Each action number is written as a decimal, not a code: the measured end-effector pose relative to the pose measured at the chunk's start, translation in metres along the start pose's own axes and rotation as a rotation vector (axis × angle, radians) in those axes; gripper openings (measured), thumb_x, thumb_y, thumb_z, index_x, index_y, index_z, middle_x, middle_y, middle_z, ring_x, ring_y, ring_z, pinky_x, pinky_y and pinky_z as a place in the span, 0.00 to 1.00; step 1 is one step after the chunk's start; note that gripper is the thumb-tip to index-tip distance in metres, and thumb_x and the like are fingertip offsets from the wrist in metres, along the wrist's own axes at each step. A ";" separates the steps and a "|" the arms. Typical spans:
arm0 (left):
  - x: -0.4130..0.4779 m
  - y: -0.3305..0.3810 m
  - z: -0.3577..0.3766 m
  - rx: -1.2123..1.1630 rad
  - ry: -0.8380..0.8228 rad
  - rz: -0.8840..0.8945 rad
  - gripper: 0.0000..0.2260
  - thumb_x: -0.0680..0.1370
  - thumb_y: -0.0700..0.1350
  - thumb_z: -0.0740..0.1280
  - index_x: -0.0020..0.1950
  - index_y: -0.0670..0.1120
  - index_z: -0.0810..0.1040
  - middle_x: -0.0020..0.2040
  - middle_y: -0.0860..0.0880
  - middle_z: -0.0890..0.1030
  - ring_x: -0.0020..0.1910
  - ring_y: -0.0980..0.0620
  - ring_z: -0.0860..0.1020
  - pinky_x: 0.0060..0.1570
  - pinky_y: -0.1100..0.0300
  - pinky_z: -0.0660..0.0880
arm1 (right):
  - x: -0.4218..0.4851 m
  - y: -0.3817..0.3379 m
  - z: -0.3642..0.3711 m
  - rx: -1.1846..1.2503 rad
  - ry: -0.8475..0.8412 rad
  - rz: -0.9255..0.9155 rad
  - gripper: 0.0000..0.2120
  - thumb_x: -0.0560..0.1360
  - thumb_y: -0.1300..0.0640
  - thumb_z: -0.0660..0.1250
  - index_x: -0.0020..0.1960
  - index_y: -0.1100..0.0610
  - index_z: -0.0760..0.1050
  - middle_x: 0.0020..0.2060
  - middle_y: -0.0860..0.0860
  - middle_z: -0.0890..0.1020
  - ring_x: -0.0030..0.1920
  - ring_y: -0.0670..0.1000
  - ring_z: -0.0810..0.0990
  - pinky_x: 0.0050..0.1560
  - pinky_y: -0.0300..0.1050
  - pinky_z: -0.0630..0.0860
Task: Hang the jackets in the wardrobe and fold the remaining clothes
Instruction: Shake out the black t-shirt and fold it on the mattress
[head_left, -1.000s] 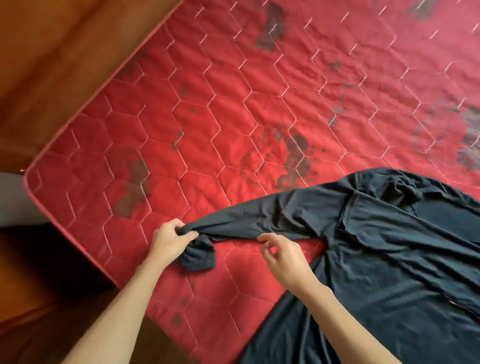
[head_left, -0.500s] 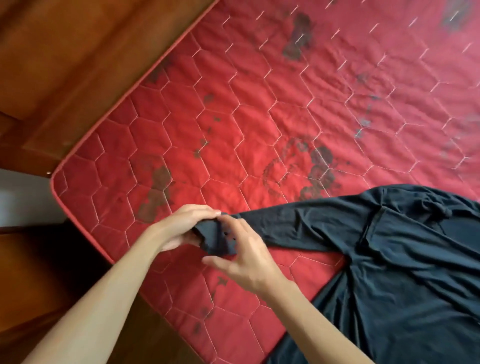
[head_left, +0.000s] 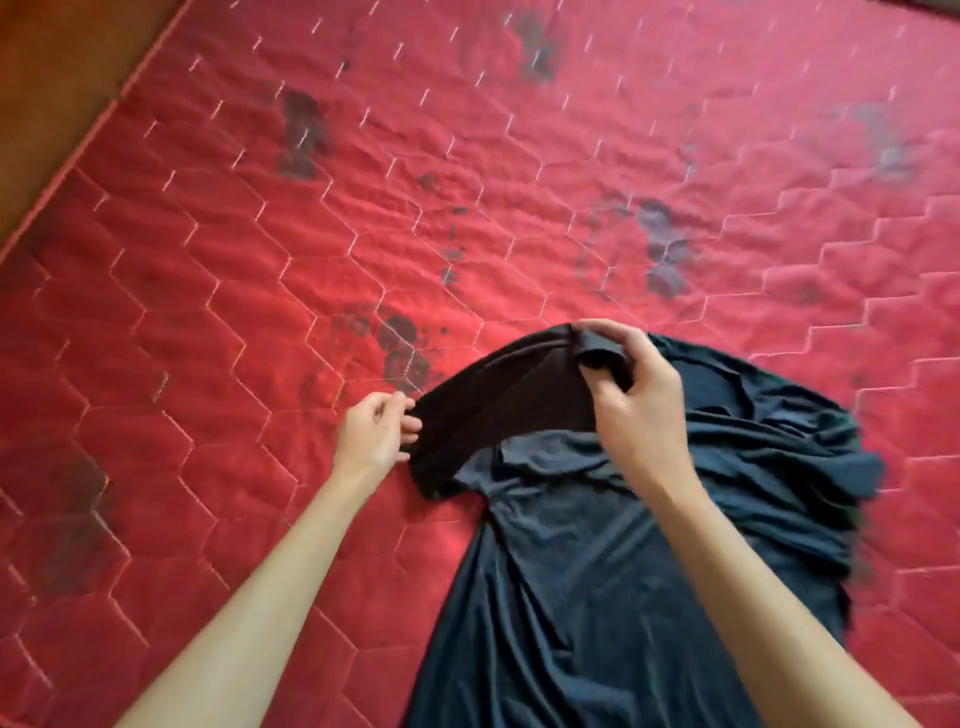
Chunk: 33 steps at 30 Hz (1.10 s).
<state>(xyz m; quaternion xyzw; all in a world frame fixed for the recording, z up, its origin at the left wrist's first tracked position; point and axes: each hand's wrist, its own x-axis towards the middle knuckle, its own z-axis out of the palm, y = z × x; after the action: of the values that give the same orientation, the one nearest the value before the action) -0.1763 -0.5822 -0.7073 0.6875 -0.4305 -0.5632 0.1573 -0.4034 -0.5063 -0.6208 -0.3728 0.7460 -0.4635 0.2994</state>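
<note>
A dark blue long-sleeved shirt (head_left: 597, 571) lies spread on the red quilted mattress (head_left: 260, 312), its body running toward the bottom edge of the view. Its left sleeve (head_left: 498, 405) is lifted and arched over the shirt's chest. My right hand (head_left: 634, 400) grips the sleeve's cuff end above the shirt's upper part. My left hand (head_left: 374, 436) pinches the sleeve's folded edge at the shirt's left side. The shirt's right half is bunched in wrinkles.
The mattress carries several dark stains and stretches far to the top and right. A brown wooden bed frame (head_left: 57, 78) borders its edge at the upper left.
My right hand has carried the sleeve cuff rightward, folding the sleeve over the shirt's body. My left hand has shifted to the sleeve's fold. The view has swung right along the mattress.
</note>
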 end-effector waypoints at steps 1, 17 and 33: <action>-0.001 -0.009 0.010 0.083 0.025 0.033 0.08 0.80 0.49 0.64 0.47 0.48 0.79 0.41 0.48 0.83 0.44 0.44 0.82 0.43 0.52 0.80 | 0.006 0.007 -0.031 -0.007 0.052 -0.001 0.14 0.76 0.68 0.68 0.56 0.52 0.78 0.49 0.42 0.83 0.50 0.33 0.79 0.54 0.28 0.71; -0.026 -0.055 0.139 0.587 -0.027 0.117 0.27 0.71 0.60 0.75 0.64 0.47 0.73 0.45 0.51 0.81 0.52 0.44 0.80 0.57 0.50 0.75 | -0.072 0.245 -0.247 -0.394 0.273 0.831 0.29 0.76 0.55 0.70 0.72 0.63 0.65 0.62 0.62 0.78 0.64 0.62 0.75 0.65 0.54 0.68; -0.224 -0.233 0.059 0.766 -0.178 -0.181 0.17 0.70 0.57 0.77 0.51 0.47 0.85 0.50 0.49 0.86 0.54 0.46 0.82 0.54 0.51 0.77 | -0.340 0.263 -0.225 -0.363 -0.205 0.807 0.10 0.69 0.46 0.76 0.46 0.51 0.83 0.40 0.48 0.85 0.43 0.51 0.83 0.42 0.47 0.76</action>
<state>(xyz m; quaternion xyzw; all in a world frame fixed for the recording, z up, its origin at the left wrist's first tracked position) -0.1320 -0.2592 -0.7466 0.6800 -0.5591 -0.4308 -0.1983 -0.4702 -0.0407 -0.7394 -0.1425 0.8673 -0.1320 0.4582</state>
